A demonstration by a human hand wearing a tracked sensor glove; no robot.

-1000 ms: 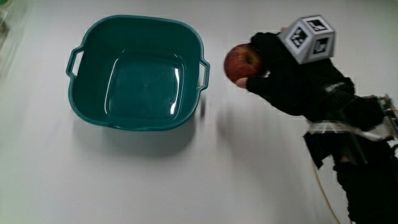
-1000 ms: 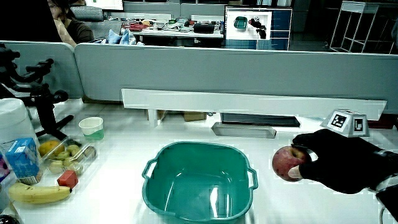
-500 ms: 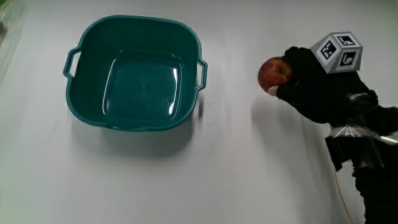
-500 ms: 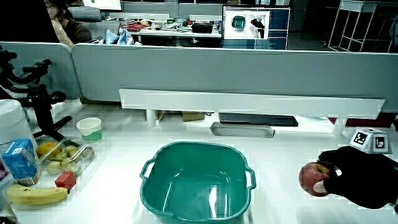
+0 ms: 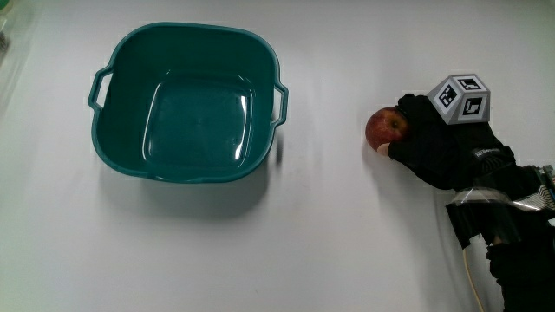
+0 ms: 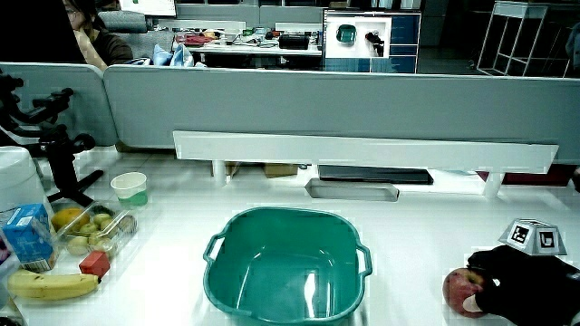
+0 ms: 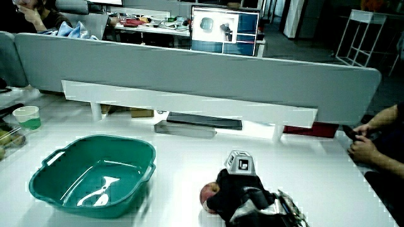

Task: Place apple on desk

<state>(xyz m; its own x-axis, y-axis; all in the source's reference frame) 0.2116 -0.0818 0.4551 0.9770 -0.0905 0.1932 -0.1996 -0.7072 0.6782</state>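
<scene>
A red apple [image 5: 383, 129] rests low on the white table [image 5: 312, 243], some way from the teal tub [image 5: 186, 100]. The gloved hand [image 5: 429, 143] is shut on the apple, fingers wrapped round it, the patterned cube [image 5: 460, 98] on its back. Both side views show the apple [image 6: 462, 290] [image 7: 208, 195] down at the table surface, with the hand [image 6: 526, 288] [image 7: 237, 192] still holding it. The tub [image 6: 285, 276] [image 7: 95, 173] holds nothing.
In a side view a banana [image 6: 50, 284], a small carton [image 6: 27, 234], a clear box of fruit [image 6: 91, 226] and a cup [image 6: 131, 187] lie beside the tub. A grey tray [image 6: 352, 188] lies near the low partition [image 6: 299, 100].
The hand carried the apple away from the tub and lowered it to the table surface. The tub has not moved.
</scene>
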